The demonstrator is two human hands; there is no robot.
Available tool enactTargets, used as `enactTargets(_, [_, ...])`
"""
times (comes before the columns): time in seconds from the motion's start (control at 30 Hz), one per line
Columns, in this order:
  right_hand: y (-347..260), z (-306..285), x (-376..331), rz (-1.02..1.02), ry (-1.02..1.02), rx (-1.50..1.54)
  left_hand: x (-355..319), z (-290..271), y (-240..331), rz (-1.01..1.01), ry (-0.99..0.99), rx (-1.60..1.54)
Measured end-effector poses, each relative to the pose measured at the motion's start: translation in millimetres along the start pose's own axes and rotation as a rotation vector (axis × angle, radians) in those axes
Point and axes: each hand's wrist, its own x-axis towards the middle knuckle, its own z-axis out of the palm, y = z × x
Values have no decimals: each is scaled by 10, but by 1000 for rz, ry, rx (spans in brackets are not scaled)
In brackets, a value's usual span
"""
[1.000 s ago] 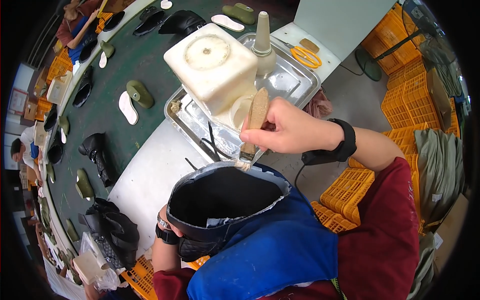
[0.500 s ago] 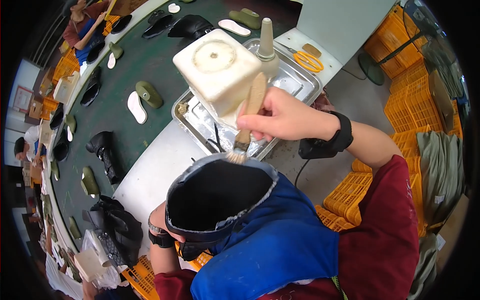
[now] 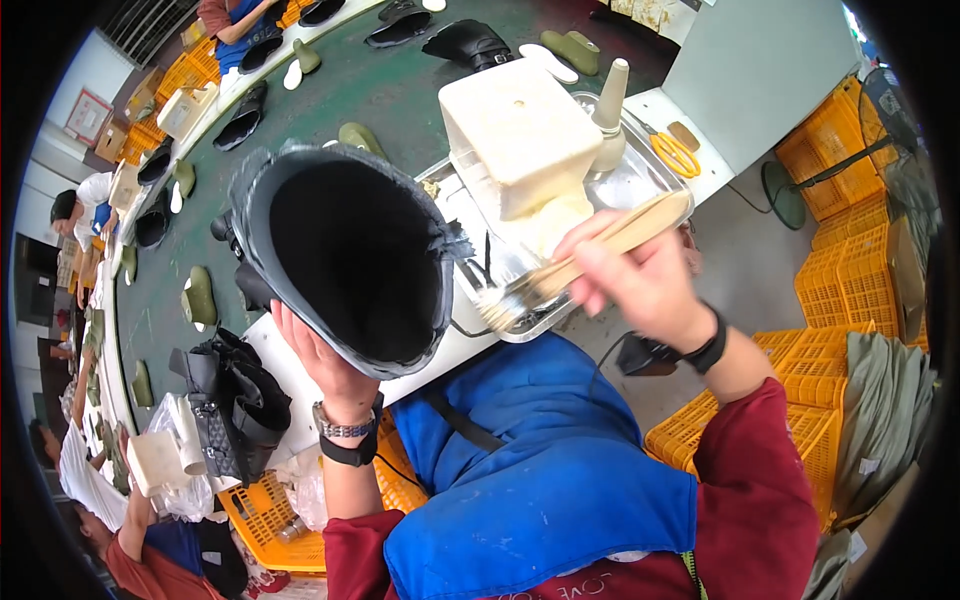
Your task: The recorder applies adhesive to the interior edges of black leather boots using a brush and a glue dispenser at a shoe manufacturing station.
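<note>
A black boot shaft [image 3: 365, 255] with a wide opening and a rough grey edge is raised in front of me. My left hand [image 3: 318, 352] grips its lower left side, the fingers partly hidden by the shaft. In my right hand [image 3: 640, 285] is a flat wooden-handled brush [image 3: 545, 283], its pale bristles pointing down and left, apart from the boot's rim. The right hand is slightly blurred. Beyond the brush, a cream plastic container [image 3: 515, 125] sits in a metal tray [image 3: 655, 195], with thick cream residue below it. Beside it stands a cone-topped bottle [image 3: 608, 115].
Orange-handled scissors [image 3: 674, 155] lie right of the tray. A green conveyor belt [image 3: 310, 120] carries black boots [image 3: 468, 45], olive shoe lasts [image 3: 570, 50] and white insoles [image 3: 547, 63]. Black boots [image 3: 235, 395] stand at left. Orange crates [image 3: 840, 260] line the right; co-workers sit along the far left.
The boot shaft has risen away from my lap and swung left. My right hand has moved right and lower, taking the brush off the rim. The whole view has shifted slightly.
</note>
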Motion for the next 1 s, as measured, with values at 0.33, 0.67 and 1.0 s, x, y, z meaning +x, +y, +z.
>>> enactTargets(0.33, [460, 354, 55, -94, -146, -60, -118, 78, 134, 39, 56, 55])
enactTargets(0.67, [456, 214, 225, -495, 50, -398, -7, 71, 312, 79, -4, 67])
enactTargets(1.0, [534, 44, 324, -106, 143, -16, 13, -7, 419, -18, -185, 15])
